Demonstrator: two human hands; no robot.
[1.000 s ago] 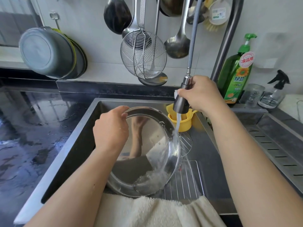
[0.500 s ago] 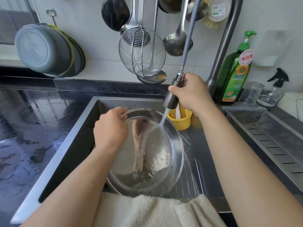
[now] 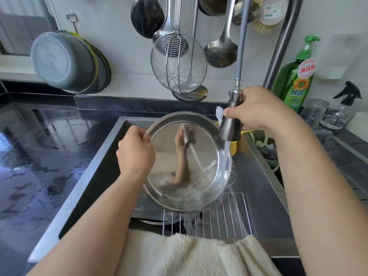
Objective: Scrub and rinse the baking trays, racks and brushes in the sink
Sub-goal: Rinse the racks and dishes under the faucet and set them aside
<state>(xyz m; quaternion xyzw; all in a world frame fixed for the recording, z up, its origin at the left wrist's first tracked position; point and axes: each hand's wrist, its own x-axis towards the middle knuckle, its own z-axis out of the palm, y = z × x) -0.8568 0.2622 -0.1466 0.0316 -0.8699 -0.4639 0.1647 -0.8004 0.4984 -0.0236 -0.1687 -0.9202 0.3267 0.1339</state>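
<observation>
My left hand (image 3: 135,154) grips the left rim of a round steel baking tray (image 3: 169,148), which is tilted up over the sink (image 3: 258,196). My right hand (image 3: 256,110) holds the dark pull-out spray head (image 3: 231,128) at the tray's upper right. Water streams from it onto the tray's right side and runs off the lower edge. A wire rack (image 3: 225,218) lies on the sink floor under the tray. A yellow cup (image 3: 235,146) with a white brush (image 3: 219,114) in it stands behind the tray, mostly hidden.
A cream towel (image 3: 189,255) hangs over the sink's front edge. Ladles and a wire skimmer (image 3: 179,64) hang on the wall above, pans (image 3: 65,62) at the left. Green dish soap (image 3: 294,76), a glass jar (image 3: 314,112) and a spray bottle (image 3: 340,108) stand at right. A wet black counter (image 3: 39,156) lies to the left.
The spray head has swung from the tray's middle to its right side. My left hand has lifted the tray higher and more upright.
</observation>
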